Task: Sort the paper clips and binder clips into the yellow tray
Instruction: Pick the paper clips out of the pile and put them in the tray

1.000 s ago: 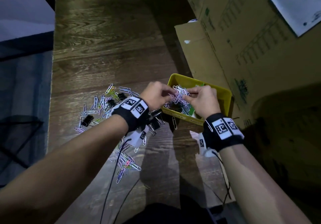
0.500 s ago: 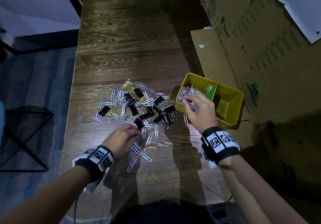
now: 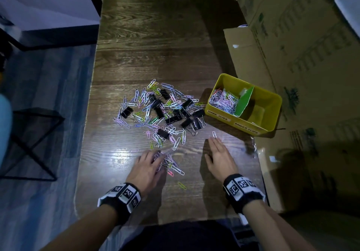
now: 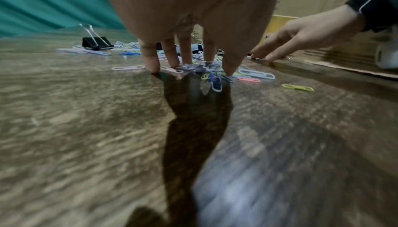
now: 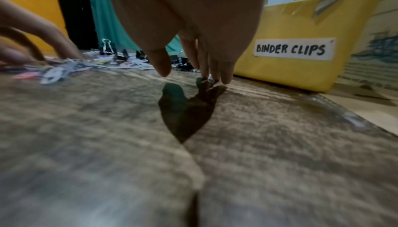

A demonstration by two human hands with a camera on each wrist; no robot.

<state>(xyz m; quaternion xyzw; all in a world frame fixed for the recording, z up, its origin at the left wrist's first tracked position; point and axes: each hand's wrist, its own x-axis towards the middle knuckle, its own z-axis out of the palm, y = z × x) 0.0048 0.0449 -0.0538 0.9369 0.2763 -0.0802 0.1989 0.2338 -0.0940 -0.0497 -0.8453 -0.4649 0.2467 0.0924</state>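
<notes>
A yellow tray (image 3: 271,127) stands at the table's right, split by a green divider (image 3: 244,101); its left half holds a heap of paper clips (image 3: 224,100), its right half looks bare. A mixed pile of coloured paper clips and black binder clips (image 3: 165,112) lies mid-table. My left hand (image 3: 148,166) lies flat, its straight fingers (image 4: 151,60) pressing on a small cluster of paper clips (image 4: 212,74). My right hand (image 3: 219,156) is flat too, fingers (image 5: 226,72) touching a single white paper clip (image 3: 214,134) in front of the tray (image 5: 297,70).
Cardboard boxes (image 3: 292,36) line the right side, one flap (image 3: 241,56) reaching behind the tray. A lone yellow-green clip (image 3: 182,185) lies between my hands. The table's left edge drops to a blue floor with a black metal stand (image 3: 29,143).
Both hands left the tray, where they had held a bunch of paper clips, and came down toward me. They now lie flat on the table, the left on loose clips.
</notes>
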